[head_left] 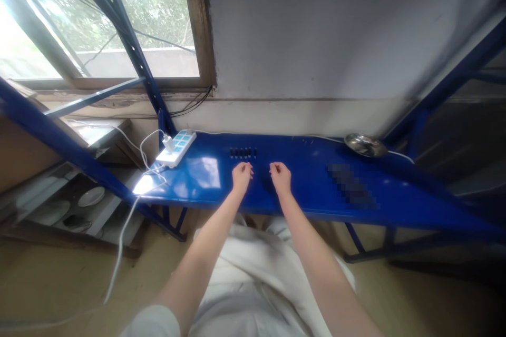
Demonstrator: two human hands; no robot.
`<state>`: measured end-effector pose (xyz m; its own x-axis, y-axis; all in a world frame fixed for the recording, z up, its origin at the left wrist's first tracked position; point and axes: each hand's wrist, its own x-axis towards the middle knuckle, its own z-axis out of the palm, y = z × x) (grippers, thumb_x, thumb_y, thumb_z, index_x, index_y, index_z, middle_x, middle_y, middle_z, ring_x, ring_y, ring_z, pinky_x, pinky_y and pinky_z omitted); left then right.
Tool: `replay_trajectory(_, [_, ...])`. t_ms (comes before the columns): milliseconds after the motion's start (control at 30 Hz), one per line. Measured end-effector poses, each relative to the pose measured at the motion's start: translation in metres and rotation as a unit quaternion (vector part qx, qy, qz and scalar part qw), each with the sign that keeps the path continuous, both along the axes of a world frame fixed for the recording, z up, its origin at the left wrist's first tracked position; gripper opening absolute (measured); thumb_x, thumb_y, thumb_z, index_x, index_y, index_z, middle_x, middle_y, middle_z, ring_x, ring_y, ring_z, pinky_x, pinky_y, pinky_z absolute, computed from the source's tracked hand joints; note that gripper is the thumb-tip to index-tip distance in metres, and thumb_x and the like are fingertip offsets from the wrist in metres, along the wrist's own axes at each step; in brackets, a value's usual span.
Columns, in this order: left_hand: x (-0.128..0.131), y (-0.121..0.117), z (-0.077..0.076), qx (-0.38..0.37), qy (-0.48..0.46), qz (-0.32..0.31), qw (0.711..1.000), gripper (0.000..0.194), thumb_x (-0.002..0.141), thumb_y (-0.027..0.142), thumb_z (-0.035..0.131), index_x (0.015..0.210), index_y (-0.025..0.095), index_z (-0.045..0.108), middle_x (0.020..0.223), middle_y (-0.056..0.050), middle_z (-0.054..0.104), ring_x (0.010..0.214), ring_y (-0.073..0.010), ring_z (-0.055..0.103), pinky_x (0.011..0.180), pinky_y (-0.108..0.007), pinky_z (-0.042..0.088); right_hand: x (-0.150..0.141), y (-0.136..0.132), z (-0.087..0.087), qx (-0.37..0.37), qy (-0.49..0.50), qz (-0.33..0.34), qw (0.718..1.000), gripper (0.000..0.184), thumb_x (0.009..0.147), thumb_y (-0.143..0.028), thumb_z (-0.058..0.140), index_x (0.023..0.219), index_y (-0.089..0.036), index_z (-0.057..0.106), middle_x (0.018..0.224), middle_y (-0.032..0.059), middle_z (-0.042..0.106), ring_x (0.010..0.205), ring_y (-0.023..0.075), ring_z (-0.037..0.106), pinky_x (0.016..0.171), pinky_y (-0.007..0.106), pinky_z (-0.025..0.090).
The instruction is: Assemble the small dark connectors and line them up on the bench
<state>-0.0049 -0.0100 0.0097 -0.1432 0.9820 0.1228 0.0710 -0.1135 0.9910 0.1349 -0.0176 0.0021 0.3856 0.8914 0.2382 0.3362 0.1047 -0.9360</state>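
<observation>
A row of several small dark cylinders (pixel 241 153) with pale lower ends stands on the blue table (pixel 304 184), one of them a little apart at the right end. Just in front of the row is my left hand (pixel 241 176), its fingers curled together in a pinch. My right hand (pixel 281 176) is level with it, a short way to the right, with thumb and fingers also drawn together. Whatever lies inside either hand is too small or hidden to make out. Neither hand touches the standing cylinders.
A white power strip (pixel 176 148) with a plugged-in charger (pixel 168 142) lies at the table's left end, its cable (pixel 120 242) hanging to the floor. A shiny metal bowl-like object (pixel 366 145) sits at the back right. Nearer is a blurred dark object (pixel 351 185). Blue frame posts (pixel 138 58) rise left.
</observation>
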Motion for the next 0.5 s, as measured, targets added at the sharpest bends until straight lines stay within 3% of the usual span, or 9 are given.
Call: replay_trajectory(500, [0.0,-0.0024,0.001,0.003,-0.003,0.001,1.0,0.025,0.08,0.035,0.048,0.07,0.015,0.059,0.058,-0.001,0.057,0.046,-0.0082,0.05,0.051,-0.021,0.042,0.0008,0.0011,-0.0011,-0.014,-0.011,0.002,1.0,0.03,0.079,-0.045,0.047,0.079,-0.018,0.059,0.071,0.004,0.063,0.067,0.0166,0.058,0.067,0.028,0.045])
